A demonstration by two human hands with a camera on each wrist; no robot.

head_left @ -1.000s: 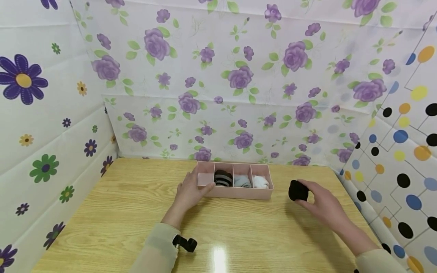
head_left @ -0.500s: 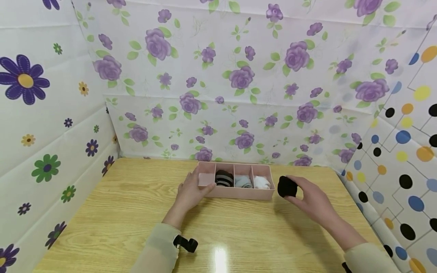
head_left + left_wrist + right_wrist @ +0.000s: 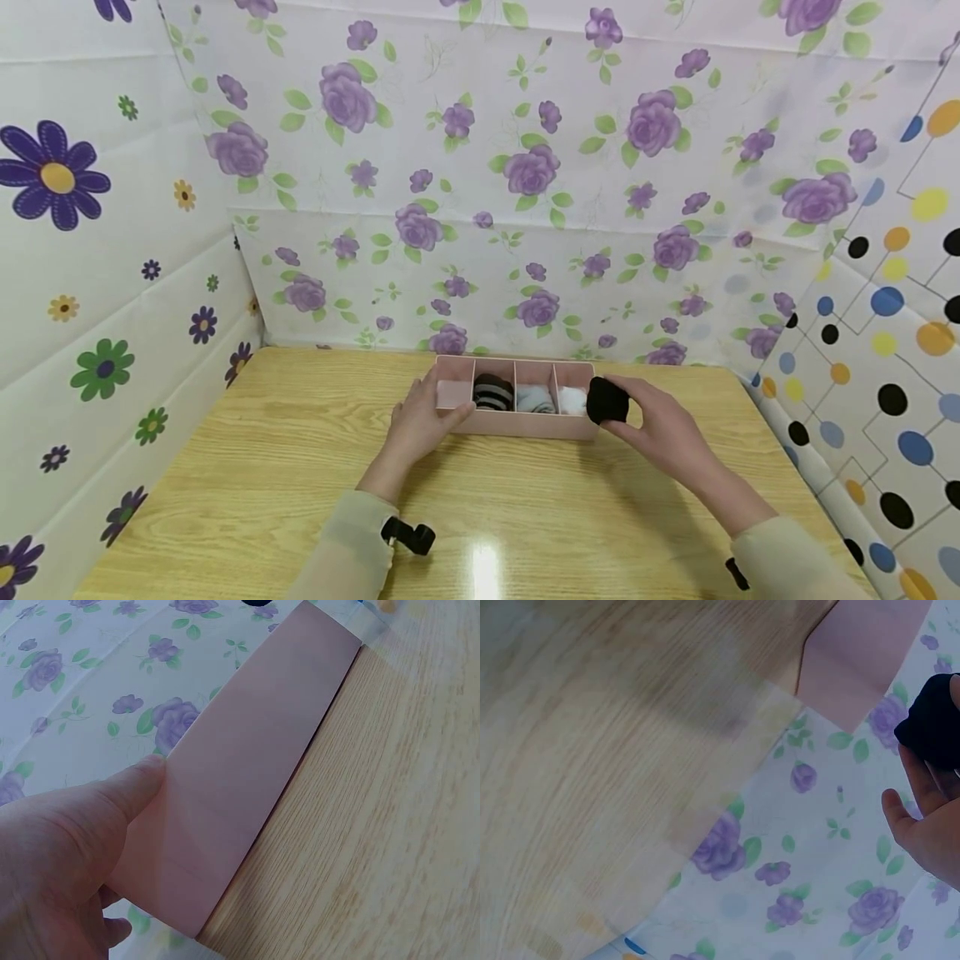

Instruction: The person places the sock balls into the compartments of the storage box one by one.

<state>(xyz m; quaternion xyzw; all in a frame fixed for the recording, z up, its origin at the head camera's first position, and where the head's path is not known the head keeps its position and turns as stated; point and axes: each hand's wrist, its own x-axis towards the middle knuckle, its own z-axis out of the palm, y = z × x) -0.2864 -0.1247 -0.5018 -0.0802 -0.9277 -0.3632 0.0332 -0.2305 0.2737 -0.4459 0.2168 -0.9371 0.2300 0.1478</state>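
A pink divided box [image 3: 517,425] stands on the wooden table [image 3: 247,467] near the back wall. Its leftmost cell is bare; the others hold a black-and-white striped roll [image 3: 492,392], a grey-blue roll [image 3: 536,399] and a white roll [image 3: 573,400]. My left hand [image 3: 420,421] grips the box's left end, thumb on its front wall [image 3: 240,787]. My right hand [image 3: 651,423] holds a black rolled sock [image 3: 607,401] just above the box's right end; the black sock [image 3: 934,724] shows in the right wrist view too.
Flowered cloth walls [image 3: 480,192] close in the table at the back and left, a dotted one [image 3: 885,333] at the right. A black clip [image 3: 408,535] sits at my left cuff.
My right hand has carried the black sock leftward from the bare table to the box's right end. The left hand and the box have stayed put.
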